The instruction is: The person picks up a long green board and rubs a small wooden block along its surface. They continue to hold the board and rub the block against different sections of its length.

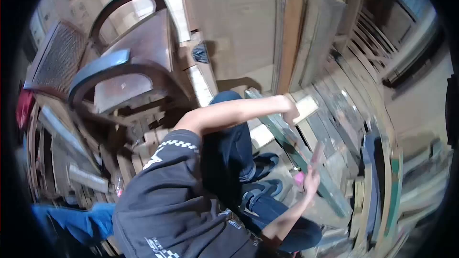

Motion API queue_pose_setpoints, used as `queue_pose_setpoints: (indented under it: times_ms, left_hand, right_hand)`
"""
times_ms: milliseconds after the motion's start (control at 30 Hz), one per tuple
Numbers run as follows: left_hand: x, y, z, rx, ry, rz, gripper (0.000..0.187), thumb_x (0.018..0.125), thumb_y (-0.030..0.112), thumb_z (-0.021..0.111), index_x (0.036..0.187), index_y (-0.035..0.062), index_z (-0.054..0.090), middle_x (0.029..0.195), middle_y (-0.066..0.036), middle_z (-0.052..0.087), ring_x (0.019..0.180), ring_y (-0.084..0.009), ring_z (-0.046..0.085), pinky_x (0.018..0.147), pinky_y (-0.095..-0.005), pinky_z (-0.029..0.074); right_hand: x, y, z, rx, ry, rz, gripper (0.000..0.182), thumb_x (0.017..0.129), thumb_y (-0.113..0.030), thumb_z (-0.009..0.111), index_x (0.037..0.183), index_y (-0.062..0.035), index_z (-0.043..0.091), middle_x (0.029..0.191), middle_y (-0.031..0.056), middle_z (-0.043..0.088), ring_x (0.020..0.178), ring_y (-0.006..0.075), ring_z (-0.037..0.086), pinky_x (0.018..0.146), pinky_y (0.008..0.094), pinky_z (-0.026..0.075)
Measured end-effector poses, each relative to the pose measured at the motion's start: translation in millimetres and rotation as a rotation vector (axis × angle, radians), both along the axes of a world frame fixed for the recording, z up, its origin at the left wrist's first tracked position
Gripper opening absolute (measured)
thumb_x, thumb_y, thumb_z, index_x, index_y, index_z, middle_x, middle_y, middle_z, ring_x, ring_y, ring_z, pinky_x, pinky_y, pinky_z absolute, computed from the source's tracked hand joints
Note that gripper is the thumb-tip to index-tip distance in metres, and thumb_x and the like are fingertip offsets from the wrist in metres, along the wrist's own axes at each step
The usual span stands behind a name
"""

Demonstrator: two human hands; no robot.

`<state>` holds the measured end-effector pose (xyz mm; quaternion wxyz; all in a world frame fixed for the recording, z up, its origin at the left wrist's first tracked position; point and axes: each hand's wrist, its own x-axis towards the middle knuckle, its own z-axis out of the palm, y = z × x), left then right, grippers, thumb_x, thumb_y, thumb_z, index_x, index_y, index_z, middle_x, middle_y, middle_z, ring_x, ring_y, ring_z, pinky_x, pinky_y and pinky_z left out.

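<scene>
Big armchair point(148, 36) off to the left, loose planks point(370, 181) hemming in the right; long greenish board point(330, 188) lies slanted past the feet. Looks like mid-work on that board, so it wants holding steady: hands apart, right hand point(311, 180) clamped on a short brown stick point(317, 153), left hand point(289, 110) curled above the board, grip can't tell. Small pink thing point(299, 178) right beside the right hand.

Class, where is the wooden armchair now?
In the head view, the armchair is at upper left, above wood pieces and the dark shirt, left of the left hand.

The armchair point(152, 38) looks glossy wood, the plank point(331, 193) worn wood, the shirt point(177, 200) matt cloth.
</scene>
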<state>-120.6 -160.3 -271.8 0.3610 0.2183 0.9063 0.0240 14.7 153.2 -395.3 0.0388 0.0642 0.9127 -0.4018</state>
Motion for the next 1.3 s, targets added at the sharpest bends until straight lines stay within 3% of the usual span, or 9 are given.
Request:
queue_pose_setpoints:
  times_ms: [67,100,267,367,567,767,900,1033,1300]
  left_hand:
    - [-8.8,0.4,-12.2,-0.034,0.022,-0.085,0.078,0.081,0.063,0.061,0.129,0.0023,0.058,0.120,-0.023,0.063,0.111,-0.0375,0.060,0.094,-0.0446,0.046]
    - [-10.7,0.5,-14.7,0.033,0.006,-0.063,0.102,0.080,0.061,0.065,0.151,0.0018,0.023,0.132,-0.022,0.057,0.120,-0.0374,0.056,0.099,-0.0439,0.044]
    - [-27.9,27.8,-17.9,0.022,0.183,-0.056,0.075,0.086,0.056,0.060,0.132,-0.0018,0.049,0.122,-0.024,0.061,0.113,-0.0365,0.060,0.097,-0.0445,0.048]
    - [-20.0,35.7,-11.1,-0.027,0.225,-0.082,0.077,0.087,0.052,0.060,0.141,0.0018,0.041,0.132,-0.021,0.055,0.123,-0.0352,0.053,0.102,-0.0462,0.044]
    - [-16.9,19.0,-63.9,-0.196,0.141,-0.166,0.069,0.086,0.050,0.063,0.134,0.0043,0.047,0.135,-0.022,0.051,0.124,-0.0384,0.051,0.103,-0.0478,0.042]
    - [-15.9,23.2,-53.8,-0.184,0.052,-0.130,0.064,0.089,0.050,0.060,0.132,0.0040,0.049,0.134,-0.022,0.052,0.124,-0.0385,0.051,0.105,-0.0492,0.040]
    - [-8.0,32.2,-24.1,-0.050,0.181,-0.148,0.061,0.090,0.049,0.059,0.131,0.0050,0.051,0.129,-0.022,0.056,0.122,-0.0382,0.053,0.104,-0.0494,0.041]
    - [1.6,28.5,-19.3,0.069,0.210,-0.166,0.060,0.090,0.047,0.060,0.132,0.0055,0.051,0.129,-0.023,0.056,0.123,-0.0389,0.053,0.103,-0.0495,0.042]
    - [2.8,30.4,-20.5,0.019,0.144,-0.209,0.062,0.090,0.048,0.060,0.130,0.0021,0.050,0.129,-0.024,0.055,0.120,-0.0393,0.055,0.101,-0.0482,0.045]
  right_hand:
    - [5.4,-10.7,21.6,0.005,-0.108,-0.047,0.044,0.090,-0.038,0.061,0.097,0.0054,0.064,0.089,0.0297,0.066,0.092,0.0423,0.065,0.081,0.0486,0.048]
    - [9.0,-16.0,41.1,-0.020,-0.174,-0.077,0.042,0.089,-0.036,0.061,0.096,0.0052,0.064,0.088,0.0305,0.065,0.091,0.0436,0.065,0.080,0.0493,0.048]
    - [14.0,4.8,-46.5,0.124,0.014,-0.072,0.034,0.089,-0.030,0.059,0.092,0.0036,0.064,0.083,0.0304,0.064,0.089,0.0466,0.063,0.080,0.0532,0.049]
    - [12.4,-4.2,-68.5,0.106,-0.021,-0.100,0.037,0.088,-0.031,0.060,0.100,0.0034,0.061,0.089,0.0311,0.064,0.089,0.0475,0.063,0.081,0.0555,0.050]
    - [4.4,-30.3,-44.2,0.091,-0.349,-0.222,0.051,0.091,-0.034,0.055,0.117,0.0062,0.041,0.089,0.0360,0.064,0.090,0.0524,0.062,0.081,0.0577,0.050]
    - [4.4,-67.9,-52.7,0.211,-0.288,-0.344,0.045,0.091,-0.034,0.056,0.112,0.0034,0.041,0.087,0.0341,0.065,0.085,0.0509,0.064,0.076,0.0563,0.052]
    - [23.0,-95.1,-31.8,0.310,-0.396,-0.033,0.043,0.092,-0.033,0.053,0.113,0.0016,0.040,0.084,0.0323,0.065,0.084,0.0495,0.065,0.078,0.0567,0.052]
    - [27.8,-44.6,-30.0,0.332,-0.307,-0.519,0.039,0.092,-0.028,0.054,0.109,0.0031,0.038,0.083,0.0349,0.063,0.080,0.0517,0.064,0.071,0.0579,0.052]
    - [29.8,-52.4,-34.8,0.324,-0.370,-0.251,0.045,0.091,-0.034,0.056,0.116,-0.0005,0.041,0.090,0.0324,0.066,0.087,0.0510,0.064,0.081,0.0570,0.051]
